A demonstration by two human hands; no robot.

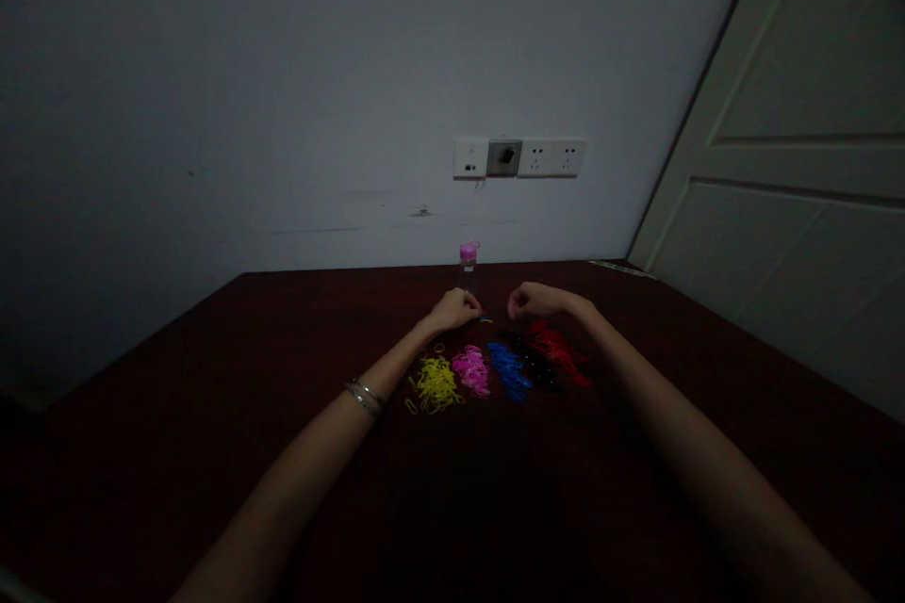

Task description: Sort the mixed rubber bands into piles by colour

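My left hand (pixel 456 309) is closed in a pinch, with a small blue and yellow strip of rubber bands (pixel 485 319) at its fingertips. To its right, apart from it, my right hand (pixel 532 300) is curled with fingers together; whatever they may hold is too small or hidden. Below the hands lie piles of small rubber bands, side by side: yellow (pixel 436 384), pink (pixel 472 370), blue (pixel 508 371), black (pixel 538 364) and red (pixel 562 353). Just behind my left hand stands a clear bottle (pixel 468 278) with a pink cap, its lower part partly covered.
The dark red-brown table (pixel 176 377) runs back to a pale wall (pixel 318 94). Sockets and a switch (pixel 551 158) are set in the wall above the bottle. A panelled door (pixel 792 141) rises at the right. A few loose yellow bands (pixel 411 406) lie beside their pile.
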